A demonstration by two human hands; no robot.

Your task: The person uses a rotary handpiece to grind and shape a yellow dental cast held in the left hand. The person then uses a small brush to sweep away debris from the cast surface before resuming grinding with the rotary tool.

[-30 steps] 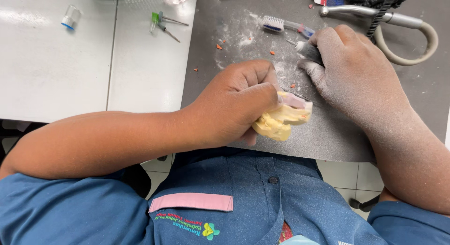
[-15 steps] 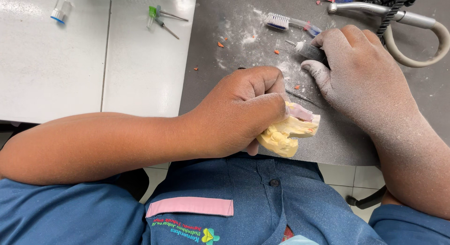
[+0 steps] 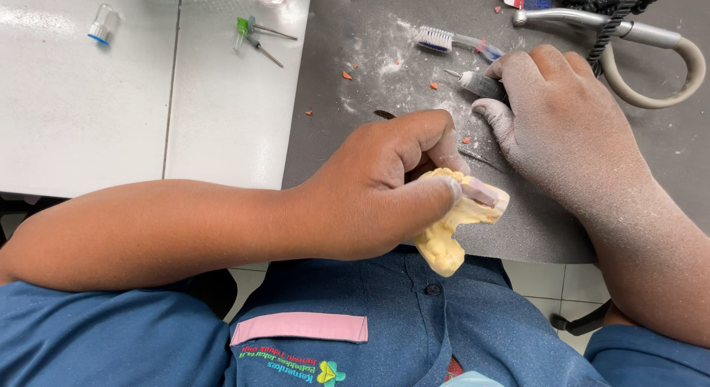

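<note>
Since the earlier frame the left hand (image 3: 384,191) has carried the yellow cast (image 3: 452,223) a little down and toward the body, past the near edge of the grey mat (image 3: 355,76). The dusty right hand (image 3: 558,120) has stayed on the mat, fingers curled tight around a handpiece (image 3: 481,83) whose tip points left. The left fingers are pressed together around the cast, thumb lying across its top beside a pink wax strip (image 3: 481,191). Behind lie a hose (image 3: 658,61), a toothbrush (image 3: 455,41) and, on the white table (image 3: 89,120), two burs (image 3: 259,39) and a small vial (image 3: 103,23).
</note>
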